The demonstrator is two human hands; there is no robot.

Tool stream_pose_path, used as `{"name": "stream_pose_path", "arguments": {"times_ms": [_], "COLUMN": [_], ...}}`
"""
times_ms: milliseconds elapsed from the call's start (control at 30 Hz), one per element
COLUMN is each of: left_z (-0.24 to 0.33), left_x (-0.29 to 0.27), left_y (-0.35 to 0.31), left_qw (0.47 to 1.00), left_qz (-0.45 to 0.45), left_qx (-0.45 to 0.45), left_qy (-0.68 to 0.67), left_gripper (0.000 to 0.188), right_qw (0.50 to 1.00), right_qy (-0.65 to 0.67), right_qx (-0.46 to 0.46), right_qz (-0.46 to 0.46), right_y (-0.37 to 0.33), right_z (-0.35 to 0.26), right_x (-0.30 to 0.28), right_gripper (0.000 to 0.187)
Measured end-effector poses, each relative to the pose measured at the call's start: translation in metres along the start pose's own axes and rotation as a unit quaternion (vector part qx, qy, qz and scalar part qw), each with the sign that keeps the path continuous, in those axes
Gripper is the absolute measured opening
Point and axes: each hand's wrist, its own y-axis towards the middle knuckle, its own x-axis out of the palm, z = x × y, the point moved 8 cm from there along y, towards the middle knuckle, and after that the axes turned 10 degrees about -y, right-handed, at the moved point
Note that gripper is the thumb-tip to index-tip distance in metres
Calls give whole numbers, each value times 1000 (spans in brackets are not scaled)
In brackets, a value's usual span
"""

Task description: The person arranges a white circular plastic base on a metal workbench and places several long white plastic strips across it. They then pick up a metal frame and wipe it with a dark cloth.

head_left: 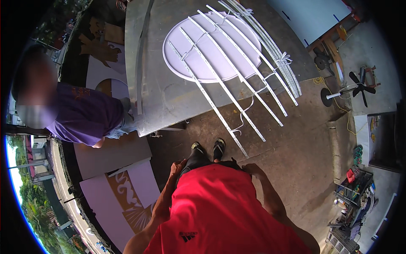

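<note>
My left hand (177, 167) is at my left hip beside my dark trousers. My right hand (253, 169) rests by my right hip; its fingers are mostly hidden, as are those of the left. Ahead of me, a pale oval panel (190, 38) with a raised rim lies on a grey metal table (154, 99). Several long white light strips (220, 78), dotted along their length and joined by white wires, lie across the panel and jut past the near table edge. To their right lies a tied bundle of similar strips (284, 63). Neither hand touches them.
Another person in a purple shirt (86, 112) stands at the table's left side. Cut-out boards (127, 190) lie at the left. A black-bladed fan (361, 88) is on the right, above a rack of tools (355, 188). A long dark strip (141, 55) runs along the table.
</note>
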Motion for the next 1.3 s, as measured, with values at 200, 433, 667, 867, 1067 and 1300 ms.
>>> {"name": "stream_pose_path", "arguments": {"times_ms": [200,433,667,867,1067,1300], "left_z": [-45,-10,-30,-129,-284,-266], "left_x": [24,21,-39,-78,-204,-454], "left_y": [47,31,-10,-86,-101,-98], "left_qw": [967,897,998,898,780,695], "left_qz": [-99,-53,54,201,396,529], "left_qx": [108,238,-8,-166,-139,-5], "left_qy": [206,368,43,-354,-464,-487], "left_gripper": [36,18,43,35,35,64], "right_qw": [945,985,995,984,967,939], "right_qy": [300,89,-56,-173,-251,-338], "right_qx": [103,115,51,29,25,36], "right_qz": [77,94,65,36,21,56], "right_y": [67,-24,-14,-4,2,-20], "right_z": [209,88,28,-35,-98,-169], "right_x": [66,96,85,78,117,197], "right_gripper": [18,18,19,20,21,23]}}
